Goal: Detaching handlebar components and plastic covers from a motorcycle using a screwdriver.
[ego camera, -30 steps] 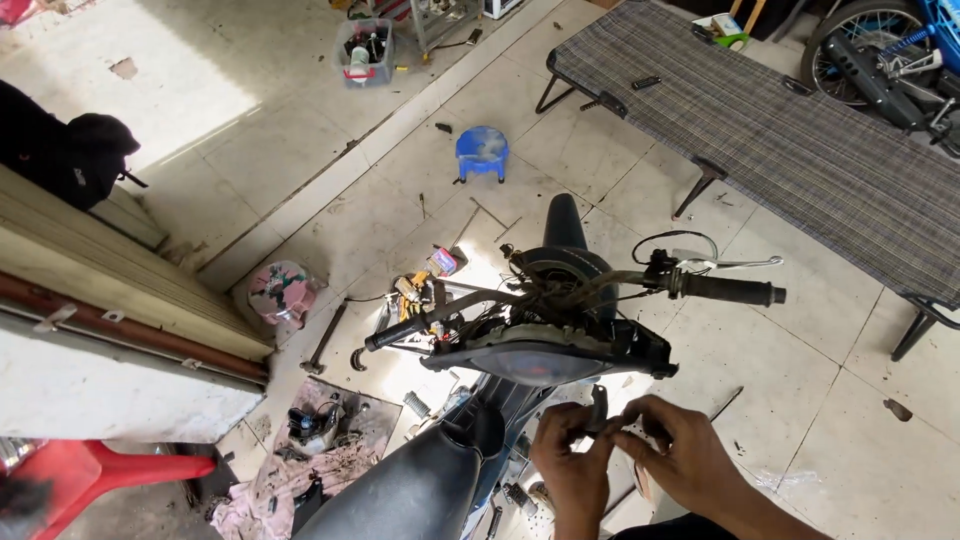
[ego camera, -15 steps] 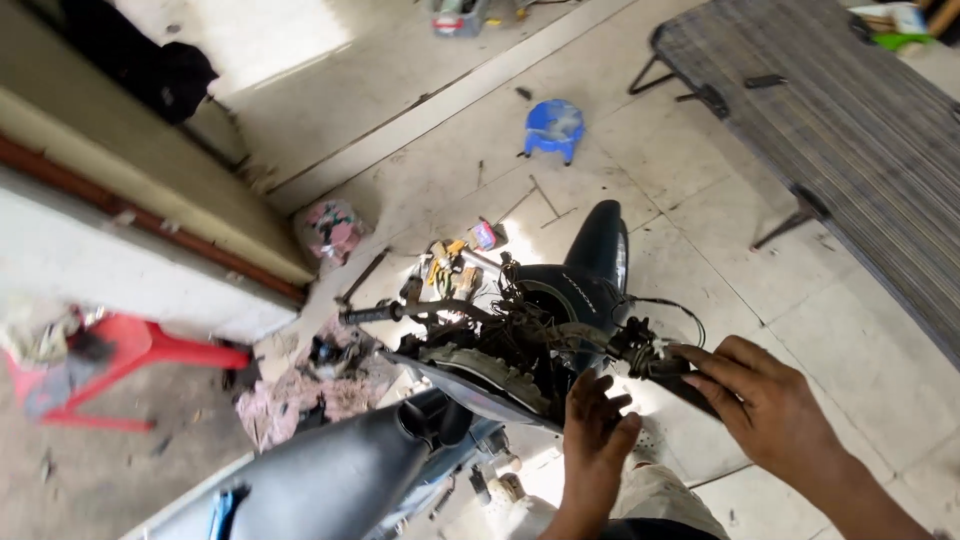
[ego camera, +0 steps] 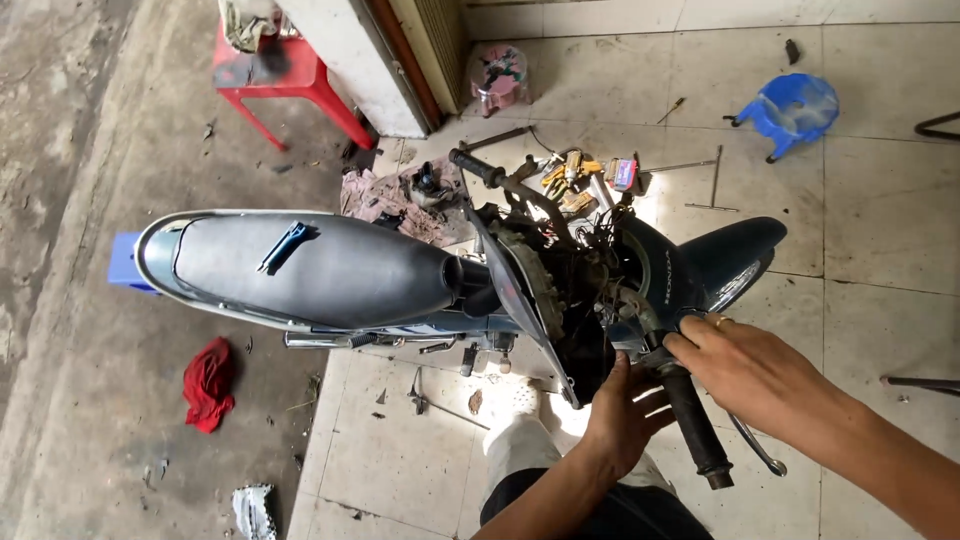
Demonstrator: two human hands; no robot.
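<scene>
A blue motorbike (ego camera: 330, 270) with a grey seat stands across the view, its front covers off and wiring bare. My right hand (ego camera: 745, 370) rests on the near handlebar, just above the black grip (ego camera: 692, 425), with a ring on one finger. My left hand (ego camera: 622, 415) reaches under the handlebar at the open steering head (ego camera: 575, 290), fingers curled against the parts there; what they hold is hidden. The brake lever (ego camera: 757, 452) hangs below the grip. The far handlebar grip (ego camera: 475, 165) points away from me.
Tools and small parts (ego camera: 580, 180) lie on the tiles beyond the bike, with a T-handle wrench (ego camera: 712, 185). A blue low stool (ego camera: 790, 110), a pink stool (ego camera: 497, 75), a red plastic chair (ego camera: 275, 80), a red rag (ego camera: 210, 383) and dirty cloths (ego camera: 390, 200) surround it.
The view has swung round to the bike's side, so the seat now lies to the left. My right hand stays on the near handlebar; my left hand remains under it.
</scene>
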